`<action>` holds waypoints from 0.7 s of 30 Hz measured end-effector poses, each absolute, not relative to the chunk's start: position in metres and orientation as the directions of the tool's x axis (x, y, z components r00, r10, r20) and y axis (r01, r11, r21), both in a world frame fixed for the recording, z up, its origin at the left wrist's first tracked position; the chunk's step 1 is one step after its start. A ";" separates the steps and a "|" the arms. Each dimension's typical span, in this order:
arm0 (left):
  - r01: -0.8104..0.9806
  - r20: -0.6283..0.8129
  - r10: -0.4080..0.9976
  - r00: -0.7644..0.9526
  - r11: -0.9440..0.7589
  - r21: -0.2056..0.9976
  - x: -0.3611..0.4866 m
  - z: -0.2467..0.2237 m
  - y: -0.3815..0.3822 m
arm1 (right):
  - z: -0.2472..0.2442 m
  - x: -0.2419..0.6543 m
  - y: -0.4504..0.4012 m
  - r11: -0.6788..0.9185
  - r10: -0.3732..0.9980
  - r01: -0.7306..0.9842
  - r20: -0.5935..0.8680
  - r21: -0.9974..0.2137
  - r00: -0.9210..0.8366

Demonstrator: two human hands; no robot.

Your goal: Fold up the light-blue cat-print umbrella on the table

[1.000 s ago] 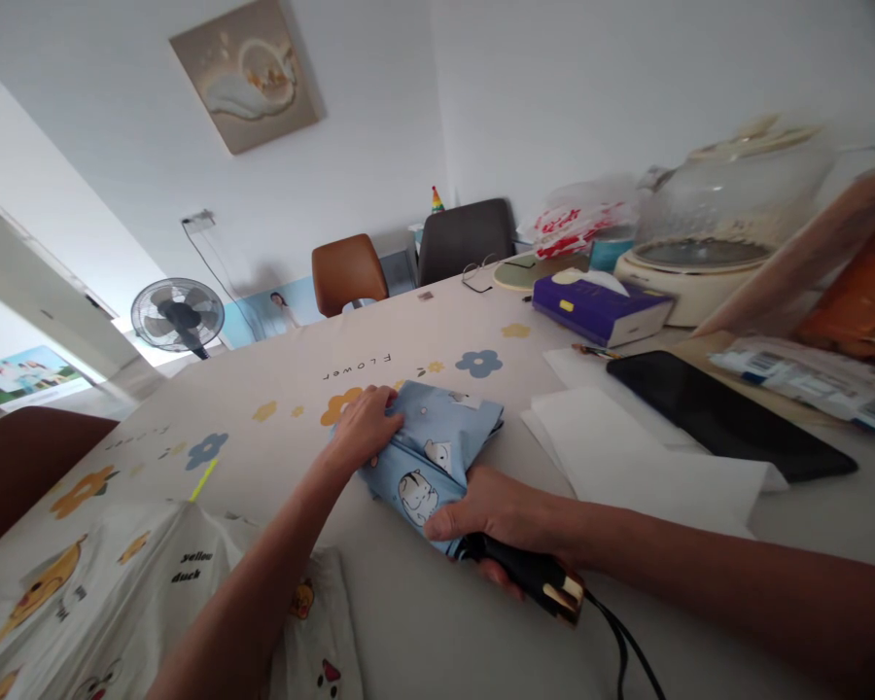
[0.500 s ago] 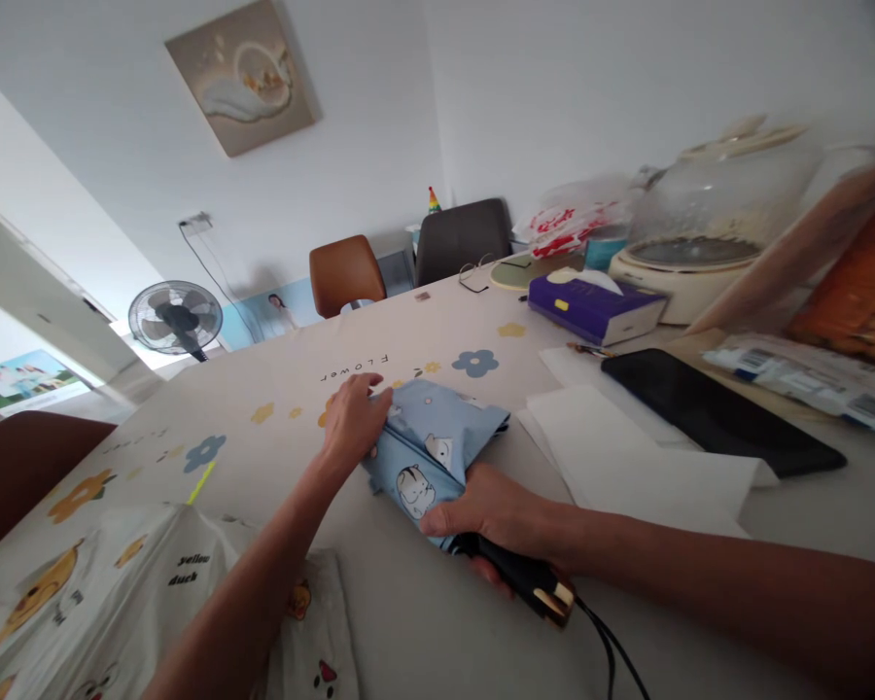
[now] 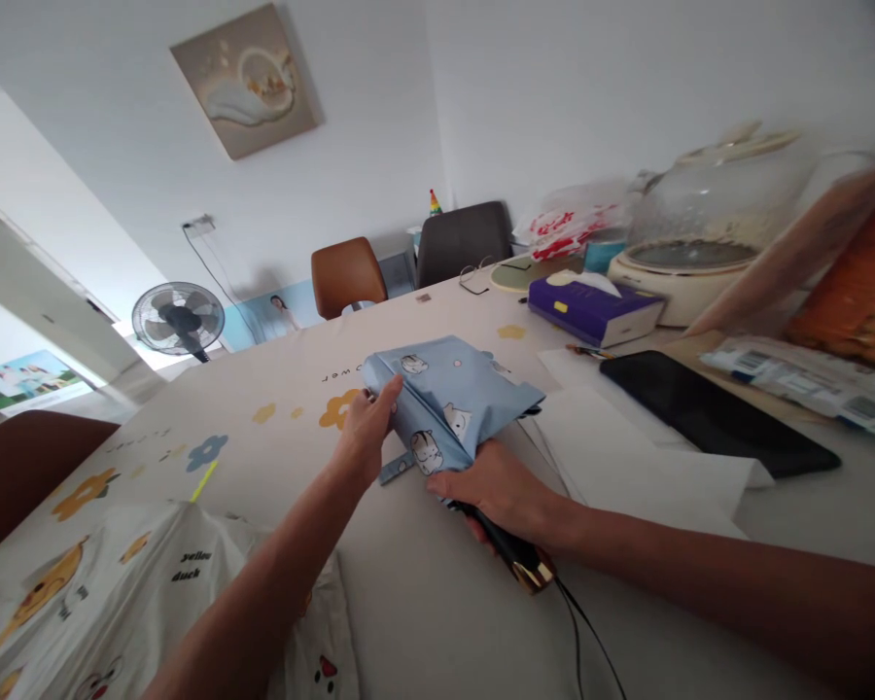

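A folded light-blue umbrella (image 3: 448,389) with white cartoon animals is held over the table, its canopy bunched in loose pleats. My right hand (image 3: 500,491) wraps round the lower canopy and the top of the black handle (image 3: 507,546), which ends in a gold cap with a black wrist cord hanging down. On the canopy's left edge, my left hand (image 3: 371,423) pinches the fabric between thumb and fingers. A short blue strap (image 3: 397,469) sticks out from the canopy below that hand.
White paper sheets (image 3: 619,457) and a black phone (image 3: 721,413) lie to the right. Behind them are a purple tissue box (image 3: 594,313) and a glass-bodied kettle (image 3: 715,224). A printed plastic bag (image 3: 153,593) covers the near left; chairs (image 3: 346,277) stand beyond the table.
The umbrella has moved up and away from me, and more of its canopy shows, spread wider. My left hand now pinches the fabric edge instead of lying over it.
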State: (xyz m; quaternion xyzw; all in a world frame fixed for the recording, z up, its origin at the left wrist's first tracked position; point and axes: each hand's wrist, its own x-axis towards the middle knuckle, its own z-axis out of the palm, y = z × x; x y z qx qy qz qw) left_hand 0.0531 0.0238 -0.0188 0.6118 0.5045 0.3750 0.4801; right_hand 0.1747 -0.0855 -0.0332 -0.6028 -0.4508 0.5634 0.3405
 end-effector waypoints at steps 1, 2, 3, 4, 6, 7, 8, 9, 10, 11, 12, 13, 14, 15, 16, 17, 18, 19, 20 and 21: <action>0.150 -0.091 0.965 0.247 0.055 0.987 0.057 -0.018 0.017 | -0.034 0.175 -0.085 -0.338 0.937 0.180 -0.348 -0.924 -0.029; 0.054 -0.147 0.944 0.297 0.137 0.989 0.061 -0.018 0.011 | -0.034 0.175 -0.084 -0.312 0.947 0.208 -0.321 -0.927 -0.013; -0.025 -0.186 0.921 0.343 0.207 0.978 0.065 -0.018 0.005 | -0.034 0.175 -0.082 -0.286 0.956 0.244 -0.293 -0.927 0.005; -0.088 -0.206 0.903 0.377 0.257 0.963 0.068 -0.019 0.001 | -0.034 0.175 -0.081 -0.267 0.962 0.287 -0.272 -0.920 0.025; -0.190 -0.232 0.887 0.399 0.327 0.926 0.072 -0.023 -0.004 | -0.033 0.175 -0.081 -0.256 0.966 0.364 -0.252 -0.896 0.058; -0.231 -0.245 0.886 0.395 0.354 0.906 0.073 -0.026 -0.005 | -0.032 0.175 -0.081 -0.256 0.966 0.385 -0.252 -0.887 0.064; -0.267 -0.256 0.886 0.388 0.373 0.889 0.074 -0.028 -0.005 | -0.031 0.175 -0.081 -0.251 0.967 0.391 -0.248 -0.886 0.059; -0.296 -0.264 0.891 0.370 0.383 0.875 0.075 -0.031 -0.004 | -0.031 0.174 -0.082 -0.237 0.970 0.382 -0.238 -0.893 0.045; -0.318 -0.269 0.897 0.350 0.384 0.867 0.075 -0.032 -0.003 | -0.030 0.174 -0.084 -0.212 0.976 0.358 -0.218 -0.909 0.025; -0.336 -0.273 0.907 0.322 0.379 0.862 0.075 -0.033 -0.002 | -0.030 0.173 -0.085 -0.187 0.981 0.320 -0.196 -0.929 0.003; -0.351 -0.279 0.915 0.292 0.373 0.859 0.075 -0.034 -0.002 | -0.030 0.173 -0.086 -0.169 0.983 0.272 -0.181 -0.947 -0.017; -0.365 -0.287 0.921 0.263 0.370 0.854 0.075 -0.033 -0.001 | -0.030 0.173 -0.087 -0.163 0.984 0.217 -0.175 -0.963 -0.035; -0.379 -0.298 0.924 0.241 0.372 0.847 0.075 -0.033 -0.001 | -0.030 0.173 -0.088 -0.175 0.981 0.161 -0.186 -0.971 -0.054; -0.393 -0.310 0.922 0.230 0.380 0.837 0.075 -0.032 0.000 | -0.030 0.173 -0.088 -0.205 0.974 0.107 -0.214 -0.973 -0.077; -0.407 -0.321 0.919 0.231 0.391 0.826 0.075 -0.031 0.000 | -0.030 0.173 -0.089 -0.248 0.961 0.053 -0.253 -0.967 -0.109; -0.419 -0.328 0.914 0.237 0.401 0.815 0.074 -0.030 0.000 | -0.030 0.173 -0.089 -0.293 0.946 -0.002 -0.290 -0.956 -0.148; -0.425 -0.334 0.908 0.252 0.414 0.805 0.073 -0.029 0.000 | -0.030 0.173 -0.089 -0.328 0.931 -0.069 -0.311 -0.942 -0.189; -0.422 -0.343 0.898 0.277 0.434 0.796 0.072 -0.029 -0.001 | -0.030 0.172 -0.089 -0.352 0.921 -0.151 -0.313 -0.924 -0.232; -0.408 -0.357 0.882 0.309 0.462 0.788 0.071 -0.028 -0.001 | -0.030 0.172 -0.090 -0.366 0.913 -0.241 -0.298 -0.899 -0.277; -0.387 -0.372 0.862 0.344 0.491 0.780 0.070 -0.028 -0.002 | -0.030 0.172 -0.090 -0.379 0.905 -0.327 -0.274 -0.865 -0.325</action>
